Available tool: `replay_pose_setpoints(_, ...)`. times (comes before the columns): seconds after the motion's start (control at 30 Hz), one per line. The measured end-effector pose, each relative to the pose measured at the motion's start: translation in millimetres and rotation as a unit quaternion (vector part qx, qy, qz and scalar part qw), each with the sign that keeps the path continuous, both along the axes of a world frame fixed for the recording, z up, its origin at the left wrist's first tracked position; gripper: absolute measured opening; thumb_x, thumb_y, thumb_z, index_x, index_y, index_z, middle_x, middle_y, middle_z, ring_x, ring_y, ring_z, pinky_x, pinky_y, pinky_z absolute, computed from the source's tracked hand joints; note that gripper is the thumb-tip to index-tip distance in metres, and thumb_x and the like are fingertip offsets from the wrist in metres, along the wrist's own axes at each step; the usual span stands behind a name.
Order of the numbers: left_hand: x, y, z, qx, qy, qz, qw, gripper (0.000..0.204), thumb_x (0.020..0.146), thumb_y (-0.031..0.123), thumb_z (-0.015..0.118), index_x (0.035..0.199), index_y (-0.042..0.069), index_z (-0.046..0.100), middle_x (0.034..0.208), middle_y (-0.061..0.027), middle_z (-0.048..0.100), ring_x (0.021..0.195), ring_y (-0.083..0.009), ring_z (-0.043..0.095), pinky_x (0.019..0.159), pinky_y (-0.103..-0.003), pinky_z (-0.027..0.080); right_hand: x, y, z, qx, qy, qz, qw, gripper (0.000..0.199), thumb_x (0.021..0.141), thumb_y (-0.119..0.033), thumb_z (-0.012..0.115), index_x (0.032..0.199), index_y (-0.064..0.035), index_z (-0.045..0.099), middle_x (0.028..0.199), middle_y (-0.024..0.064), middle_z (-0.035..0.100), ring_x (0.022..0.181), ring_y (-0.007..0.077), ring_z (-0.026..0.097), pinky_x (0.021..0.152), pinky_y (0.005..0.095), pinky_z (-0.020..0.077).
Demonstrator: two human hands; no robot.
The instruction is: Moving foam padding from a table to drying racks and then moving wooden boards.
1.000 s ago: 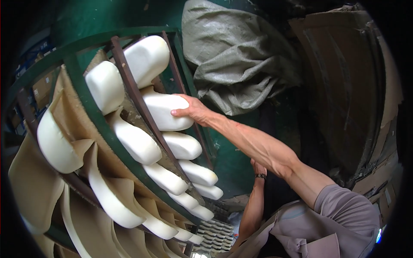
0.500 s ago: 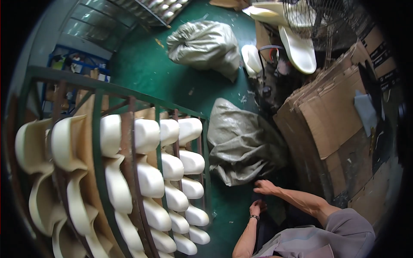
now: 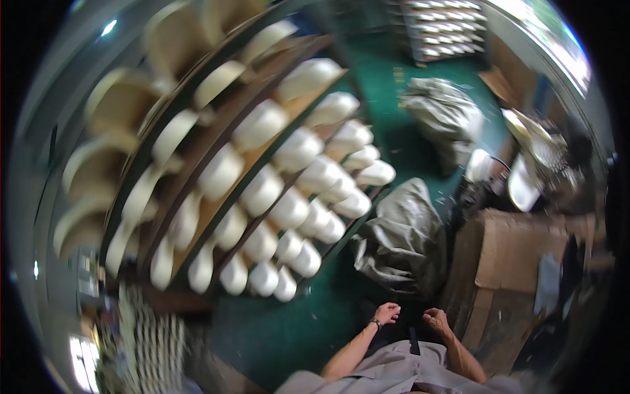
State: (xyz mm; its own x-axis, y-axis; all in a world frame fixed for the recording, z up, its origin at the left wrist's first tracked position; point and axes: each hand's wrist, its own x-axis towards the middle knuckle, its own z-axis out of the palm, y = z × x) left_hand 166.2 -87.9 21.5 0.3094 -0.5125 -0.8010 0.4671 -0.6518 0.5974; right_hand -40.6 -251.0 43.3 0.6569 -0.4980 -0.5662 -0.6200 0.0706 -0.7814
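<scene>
My left hand [image 3: 387, 313], with a dark band at the wrist, is held in front of my body with its fingers curled together. A short gap away on the right is my right hand [image 3: 436, 320], also with bent, closed fingers. Whatever lies between the fingers of either hand, if anything, is too small or hidden to make out. Just beyond both hands a crumpled grey woven sack [image 3: 403, 243] stands on the green floor [image 3: 262, 338]. The hands look apart from it.
To the left, a tilted-looking rack [image 3: 190, 197] bears rows of cream-white moulded pieces [image 3: 262, 190]. Another tied sack [image 3: 446, 115] stands farther off. On the right are a cardboard-covered surface [image 3: 518, 253] and loose white moulded pieces [image 3: 523, 184]. A second rack [image 3: 449, 29] stands at the back.
My view has turned left, so the rack fills more of it and the sacks sit farther right. My hands, one ahead of the other before, are now side by side near my waist.
</scene>
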Motion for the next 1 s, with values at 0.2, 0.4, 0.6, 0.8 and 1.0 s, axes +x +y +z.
replay_pose_setpoints(0.2, 1.3, -16.8, 80.1, -0.192, -0.047, -0.054, 0.979, 0.055, 0.082, 0.039, 0.074, 0.121, 0.003, 0.056, 0.096, -0.0080, 0.067, 0.076, -0.0141, 0.063, 0.059, -0.030, 0.056, 52.1, 14.7, 124.5, 0.123, -0.172, 0.019, 0.977, 0.025, 0.092, -0.020, 0.062, 0.102, 0.0023, 0.063, 0.088, 0.0085, 0.069, 0.076, 0.0124, 0.063, 0.068, 0.0252, 0.0504)
replay_pose_setpoints(0.4, 39.4, 45.6, 158.8, -0.279, -0.104, -0.001, 0.955, 0.049, 0.082, 0.024, 0.077, 0.120, 0.002, 0.055, 0.101, -0.0050, 0.066, 0.088, -0.0125, 0.062, 0.073, -0.030, 0.054, 107.4, 68.5, 197.5, 0.051, -0.238, 0.086, 0.966, 0.019, 0.089, -0.016, 0.065, 0.093, 0.0030, 0.064, 0.080, 0.0049, 0.066, 0.072, 0.0100, 0.059, 0.067, 0.0235, 0.0472)
replay_pose_setpoints(0.6, 59.6, 126.6, 189.7, -0.329, -0.227, 0.037, 0.916, 0.048, 0.077, 0.012, 0.078, 0.119, 0.002, 0.056, 0.099, -0.0041, 0.064, 0.092, -0.0119, 0.063, 0.083, -0.028, 0.053, 143.9, 135.4, 225.9, 0.022, -0.204, 0.140, 0.969, 0.013, 0.083, -0.007, 0.065, 0.088, 0.0045, 0.065, 0.076, 0.0049, 0.066, 0.069, 0.0092, 0.059, 0.066, 0.0232, 0.0471)
replay_pose_setpoints(0.8, 84.3, 196.8, 219.1, -0.325, -0.277, 0.075, 0.901, 0.047, 0.070, 0.006, 0.079, 0.113, 0.003, 0.060, 0.095, -0.0057, 0.068, 0.088, -0.0149, 0.065, 0.081, -0.030, 0.053, 174.3, 202.5, 241.4, -0.085, -0.165, 0.192, 0.964, 0.014, 0.080, -0.008, 0.068, 0.083, 0.0056, 0.065, 0.071, 0.0053, 0.066, 0.063, 0.0092, 0.058, 0.061, 0.0235, 0.0476)
replay_pose_setpoints(1.0, 100.4, 244.1, 220.0, -0.351, -0.222, 0.087, 0.905, 0.050, 0.070, 0.003, 0.079, 0.116, 0.004, 0.060, 0.100, -0.0029, 0.065, 0.094, -0.0113, 0.062, 0.086, -0.027, 0.052, 204.4, 259.7, 275.3, -0.183, -0.158, 0.236, 0.941, 0.013, 0.078, -0.007, 0.067, 0.075, 0.0040, 0.061, 0.063, 0.0040, 0.061, 0.057, 0.0076, 0.053, 0.055, 0.0243, 0.0434)
